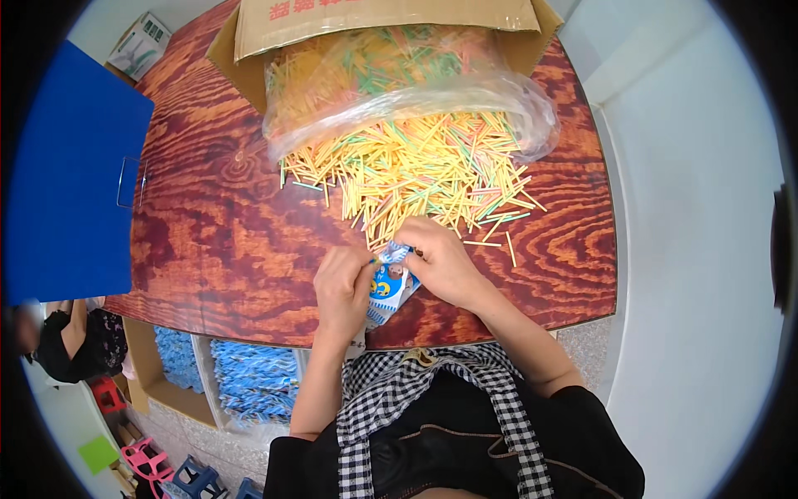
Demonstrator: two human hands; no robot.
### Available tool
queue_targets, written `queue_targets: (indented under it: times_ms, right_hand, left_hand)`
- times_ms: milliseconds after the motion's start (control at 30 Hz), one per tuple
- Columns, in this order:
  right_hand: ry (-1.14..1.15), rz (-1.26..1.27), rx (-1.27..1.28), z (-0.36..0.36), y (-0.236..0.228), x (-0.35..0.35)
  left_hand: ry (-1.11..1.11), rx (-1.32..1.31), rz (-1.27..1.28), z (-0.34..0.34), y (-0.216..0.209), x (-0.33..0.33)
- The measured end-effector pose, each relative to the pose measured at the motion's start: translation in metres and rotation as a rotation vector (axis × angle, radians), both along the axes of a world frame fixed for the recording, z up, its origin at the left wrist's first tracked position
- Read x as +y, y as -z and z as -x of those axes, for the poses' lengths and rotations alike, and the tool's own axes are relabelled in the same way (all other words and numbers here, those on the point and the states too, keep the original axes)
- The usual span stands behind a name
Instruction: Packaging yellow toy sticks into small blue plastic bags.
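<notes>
As yellow, pink and green sticks (pixel 424 170) spread from an open plastic bag (pixel 532 116) in a cardboard box (pixel 499 15), you hold a small blue-and-white packet (pixel 389 293) at the near side of the wood-grained table (pixel 208 241), left hand (pixel 341 287) pinching its upper left side, right hand (pixel 445 262) pinching its crumpled top, close to the sticks.

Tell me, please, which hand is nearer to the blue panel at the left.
Left. The left hand is across the tabletop, to the right of the blue panel; the right hand is farther right, on the packet's other side.
</notes>
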State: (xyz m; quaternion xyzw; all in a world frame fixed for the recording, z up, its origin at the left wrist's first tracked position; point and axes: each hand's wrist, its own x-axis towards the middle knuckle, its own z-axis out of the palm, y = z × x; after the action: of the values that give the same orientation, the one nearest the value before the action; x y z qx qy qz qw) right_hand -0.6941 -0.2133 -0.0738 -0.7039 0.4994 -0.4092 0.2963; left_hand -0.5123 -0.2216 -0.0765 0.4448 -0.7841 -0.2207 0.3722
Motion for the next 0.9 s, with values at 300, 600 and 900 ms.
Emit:
queue_targets:
  times_ms: [300, 600, 900]
  right_hand:
    - [0.136, -0.033, -0.099, 0.013, -0.015, 0.010]
    - [0.005, -0.252, -0.221, 0.020, -0.012, -0.010]
    - [0.544, 0.277, 0.870, 0.036, 0.030, -0.124]
  left_hand:
    - [0.043, 0.639, -0.904, 0.008, -0.001, 0.005]
    - [-0.095, 0.455, -0.609, 0.013, 0.018, 0.000]
    - [-0.056, 0.284, -0.410, 0.017, 0.012, -0.008]
